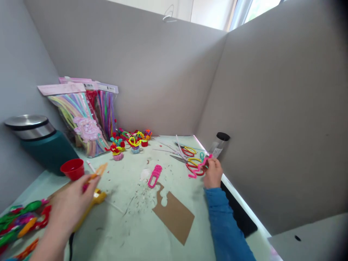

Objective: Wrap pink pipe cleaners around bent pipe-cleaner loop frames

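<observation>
Here; zigzag pink strip (200, 166) in right hand (213, 174); scissors (188, 161) beside

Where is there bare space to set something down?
The widest nearly bare patch is the near table, between the yellow tool and the brown cardboard. A smaller one lies between the pink fuzzy piece and the scissors by the right hand. It's crowded left front, with colourful pieces, and back left, with small figures.
</observation>
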`<action>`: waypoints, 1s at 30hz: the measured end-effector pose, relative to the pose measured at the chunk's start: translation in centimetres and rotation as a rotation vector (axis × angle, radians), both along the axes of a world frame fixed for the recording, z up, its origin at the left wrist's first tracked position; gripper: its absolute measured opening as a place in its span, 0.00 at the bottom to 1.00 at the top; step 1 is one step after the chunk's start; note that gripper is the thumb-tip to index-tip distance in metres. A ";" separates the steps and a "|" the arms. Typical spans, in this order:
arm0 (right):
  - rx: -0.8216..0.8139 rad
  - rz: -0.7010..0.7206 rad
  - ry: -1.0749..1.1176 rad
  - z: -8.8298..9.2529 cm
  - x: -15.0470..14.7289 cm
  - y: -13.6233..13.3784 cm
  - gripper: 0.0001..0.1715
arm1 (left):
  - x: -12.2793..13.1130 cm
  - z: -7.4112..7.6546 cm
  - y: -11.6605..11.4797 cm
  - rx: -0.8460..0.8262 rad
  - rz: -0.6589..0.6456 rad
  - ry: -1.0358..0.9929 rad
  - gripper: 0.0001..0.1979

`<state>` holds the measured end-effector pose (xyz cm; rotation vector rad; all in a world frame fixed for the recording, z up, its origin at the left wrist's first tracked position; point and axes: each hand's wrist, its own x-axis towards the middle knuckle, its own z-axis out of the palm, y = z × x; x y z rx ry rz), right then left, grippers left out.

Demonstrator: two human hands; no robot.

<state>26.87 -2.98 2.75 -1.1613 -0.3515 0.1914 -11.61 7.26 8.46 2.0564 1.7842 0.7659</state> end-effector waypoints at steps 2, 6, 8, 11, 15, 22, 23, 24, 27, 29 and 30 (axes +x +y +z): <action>-0.092 0.134 -0.079 0.4 -0.4 -0.3 0.06 | -1.3 0.5 1.1 0.067 0.026 0.295 0.21; -0.278 0.415 -0.245 0.3 -3.3 0.8 0.05 | 1.9 0.1 1.4 0.054 -0.168 0.393 0.21; -0.317 0.521 -0.301 0.0 -4.9 1.6 0.05 | 5.3 -0.5 0.7 0.096 -0.265 0.223 0.19; -0.338 0.647 -0.345 -0.3 -6.9 2.8 0.04 | 10.9 -1.8 -0.6 -0.123 -0.541 -0.210 0.16; -0.242 0.677 -0.339 -0.5 -8.5 3.9 0.07 | 16.1 -4.1 -1.8 -0.360 -0.616 -0.608 0.14; 0.056 0.653 0.307 -1.2 -8.0 5.3 0.13 | 18.2 -5.6 -3.9 -1.048 -0.605 -0.933 0.17; 0.077 0.686 0.339 -1.3 -7.5 5.3 0.14 | 18.1 -5.5 -4.2 -1.141 -0.650 -0.988 0.16; 0.100 0.708 0.357 -1.4 -7.0 5.2 0.15 | 18.1 -5.5 -4.4 -1.221 -0.680 -1.043 0.15; 0.192 0.696 0.395 -1.7 -5.0 4.8 0.16 | 17.9 -5.4 -5.1 -1.380 -0.713 -1.112 0.11; 0.241 0.635 0.427 -1.8 -3.6 4.3 0.15 | 17.9 -5.5 -5.4 -1.359 -0.712 -1.035 0.11; 0.255 0.599 0.435 -1.8 -3.0 4.1 0.15 | 18.0 -5.4 -5.6 -1.313 -0.706 -0.976 0.12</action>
